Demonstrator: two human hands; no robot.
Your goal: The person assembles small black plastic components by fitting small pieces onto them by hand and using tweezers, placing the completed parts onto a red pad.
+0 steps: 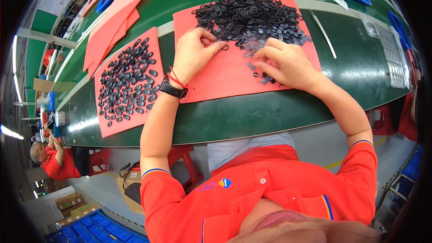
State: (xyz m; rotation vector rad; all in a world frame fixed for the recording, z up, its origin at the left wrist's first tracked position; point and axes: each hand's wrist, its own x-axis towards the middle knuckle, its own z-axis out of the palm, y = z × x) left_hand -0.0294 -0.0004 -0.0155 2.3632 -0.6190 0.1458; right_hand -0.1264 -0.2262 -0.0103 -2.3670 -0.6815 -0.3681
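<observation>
Green conveyor belt (279, 112), smooth and slightly glossy, runs across the bench. On it, a red foam-like mat (225, 78), matte and flat, lies under both hands. A dense heap of small black parts (252, 15), flat loops and tabs that look like rubber or plastic, sits at 12 o'clock from the hands. Small round grey discs (274, 40) are scattered at the heap's near edge.

Left hand (193, 51): fingers curled together, tips pinched on one small black loop at the heap's edge. Black wristband and red string on that wrist.

Right hand (288, 60): fingers bent and bunched, tips pressed among the discs; what they grip cannot be told.

At 9 o'clock, a second red mat (105, 123) carries sorted black oval pieces (128, 78), spread singly. At 2 o'clock, a thin pale strip (323, 33) lies on the belt; at 3 o'clock, a clear blister tray (391, 58).
</observation>
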